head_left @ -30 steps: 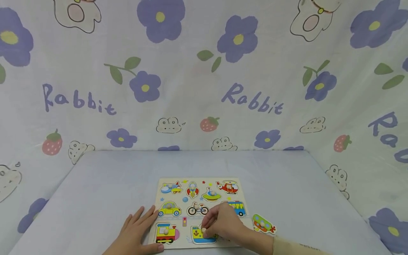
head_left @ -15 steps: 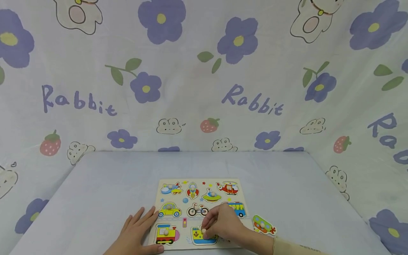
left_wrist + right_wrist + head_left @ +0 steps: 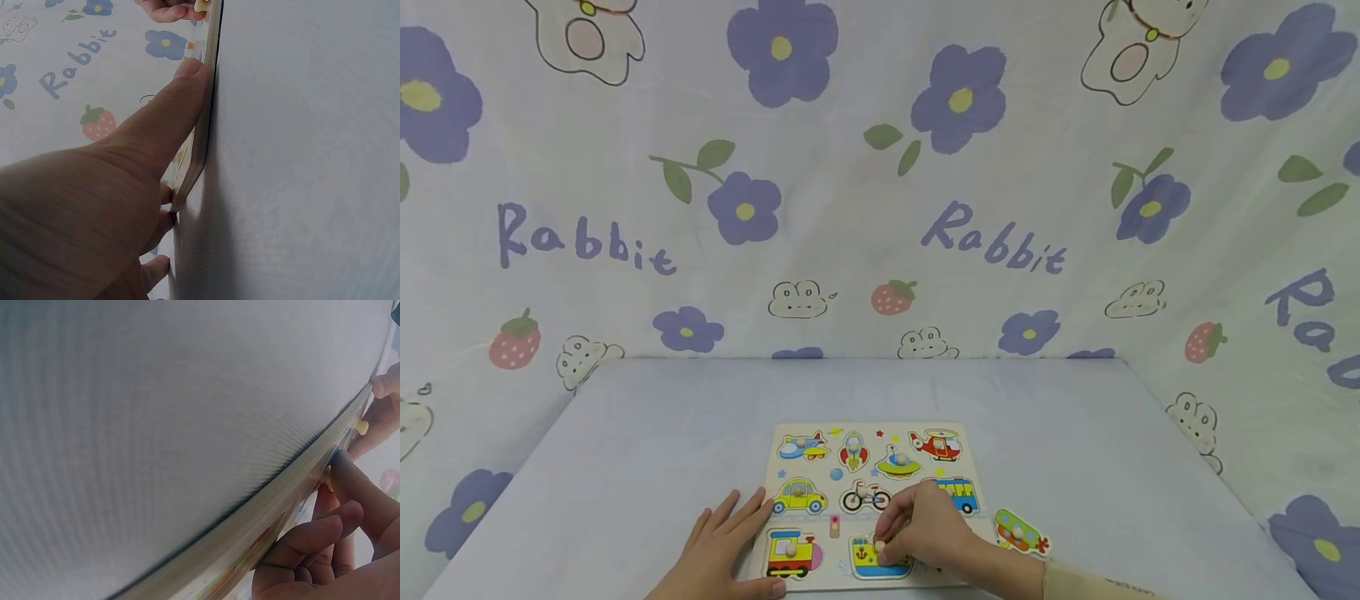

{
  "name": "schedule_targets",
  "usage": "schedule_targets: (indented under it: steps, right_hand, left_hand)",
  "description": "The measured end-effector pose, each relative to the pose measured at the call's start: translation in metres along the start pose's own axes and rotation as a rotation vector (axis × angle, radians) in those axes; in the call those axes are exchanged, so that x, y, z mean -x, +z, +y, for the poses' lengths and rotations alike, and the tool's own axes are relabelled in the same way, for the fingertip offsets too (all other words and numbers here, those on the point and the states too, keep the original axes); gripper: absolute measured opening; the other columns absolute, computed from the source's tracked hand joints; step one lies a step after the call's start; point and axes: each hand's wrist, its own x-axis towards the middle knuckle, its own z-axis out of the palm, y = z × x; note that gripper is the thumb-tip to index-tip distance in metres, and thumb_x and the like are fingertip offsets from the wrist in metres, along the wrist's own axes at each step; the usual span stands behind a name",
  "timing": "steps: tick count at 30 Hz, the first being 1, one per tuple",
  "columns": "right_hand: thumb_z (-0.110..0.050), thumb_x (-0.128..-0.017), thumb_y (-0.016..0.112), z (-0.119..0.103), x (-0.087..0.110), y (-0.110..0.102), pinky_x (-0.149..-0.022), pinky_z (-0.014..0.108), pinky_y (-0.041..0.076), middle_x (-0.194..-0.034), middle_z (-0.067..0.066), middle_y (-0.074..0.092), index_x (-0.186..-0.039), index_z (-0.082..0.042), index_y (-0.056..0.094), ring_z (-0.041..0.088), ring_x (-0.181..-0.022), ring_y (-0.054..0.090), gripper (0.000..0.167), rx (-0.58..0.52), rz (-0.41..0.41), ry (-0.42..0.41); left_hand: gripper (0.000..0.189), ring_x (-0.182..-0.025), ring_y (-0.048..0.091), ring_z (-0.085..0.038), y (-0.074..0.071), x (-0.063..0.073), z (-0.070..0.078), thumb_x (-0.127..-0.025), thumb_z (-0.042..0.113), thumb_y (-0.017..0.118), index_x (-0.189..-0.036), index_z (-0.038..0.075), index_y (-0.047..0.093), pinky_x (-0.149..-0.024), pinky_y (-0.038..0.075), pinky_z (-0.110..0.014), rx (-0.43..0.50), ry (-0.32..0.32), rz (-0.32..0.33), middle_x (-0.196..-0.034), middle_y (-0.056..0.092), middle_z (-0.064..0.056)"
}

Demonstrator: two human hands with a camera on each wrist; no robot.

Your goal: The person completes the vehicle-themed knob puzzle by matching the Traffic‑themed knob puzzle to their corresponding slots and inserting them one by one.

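Observation:
A wooden knob puzzle board (image 3: 837, 552) with vehicle pictures lies near the table's front. My left hand (image 3: 718, 542) rests at its left edge, fingers spread, with the thumb (image 3: 181, 94) along the front edge. With thumb and index finger, my right hand (image 3: 928, 529) pinches the knob of the yellow-and-blue ship puzzle piece (image 3: 868, 570), which lies in its outline at the bottom middle. In the right wrist view the thumb (image 3: 359, 487) meets the other fingers close over the board. My right hand hides the ship's right part and the board's lower right.
Right of the board lies a loose green puzzle piece (image 3: 1017, 532) with a red propeller. Other knobbed pieces sit in the board, among them a train (image 3: 778, 560), a car (image 3: 797, 498) and a bus (image 3: 964, 493). A printed curtain (image 3: 850, 208) stands behind the pale table (image 3: 685, 433).
The head view has tilted up slightly, so everything sits a little lower. Both hands keep their places; the right still pinches the ship's knob.

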Motion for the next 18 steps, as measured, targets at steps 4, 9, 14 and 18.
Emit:
schedule_targets:
  steps: [4,9,14,18]
  right_hand:
    - [0.005,-0.063,0.088,0.0006,-0.0003,-0.0001,-0.067,0.024,0.056,-0.071,0.007,0.07,-0.073,-0.005,0.073,0.019,-0.068,0.069,0.021,0.005,-0.005,-0.005]
    - [0.005,-0.063,0.088,0.001,-0.0003,0.0002,-0.067,0.024,0.055,-0.071,0.006,0.07,-0.073,-0.005,0.073,0.019,-0.069,0.069,0.021,0.01,-0.004,-0.009]
    - [0.005,-0.063,0.089,0.0017,-0.0002,0.0008,-0.067,0.024,0.055,-0.071,0.006,0.07,-0.073,-0.005,0.073,0.019,-0.068,0.068,0.021,0.011,0.001,-0.008]
    - [0.005,-0.063,0.089,0.0023,-0.0006,0.0007,-0.066,0.024,0.055,-0.07,0.006,0.07,-0.073,-0.006,0.073,0.019,-0.068,0.068,0.021,0.021,0.006,-0.008]
  left_hand:
    - [0.107,-0.144,0.016,-0.042,0.0001,-0.0006,0.0,-0.064,0.071,0.076,-0.148,0.012,0.046,-0.111,0.004,-0.067,-0.007,-0.006,-0.002,-0.155,0.037,-0.007]
    - [0.107,-0.144,0.016,-0.042,0.0012,-0.0011,-0.0006,-0.064,0.07,0.077,-0.148,0.011,0.046,-0.111,0.004,-0.067,-0.011,-0.004,0.005,-0.155,0.037,-0.008]
    - [0.108,-0.144,0.016,-0.042,0.0019,-0.0015,-0.0011,-0.064,0.071,0.076,-0.148,0.011,0.046,-0.111,0.005,-0.068,-0.015,0.002,0.009,-0.154,0.037,-0.008]
    - [0.108,-0.144,0.016,-0.043,0.0018,-0.0013,-0.0005,-0.064,0.072,0.075,-0.148,0.011,0.046,-0.111,0.005,-0.068,-0.008,0.008,0.005,-0.155,0.037,-0.008]
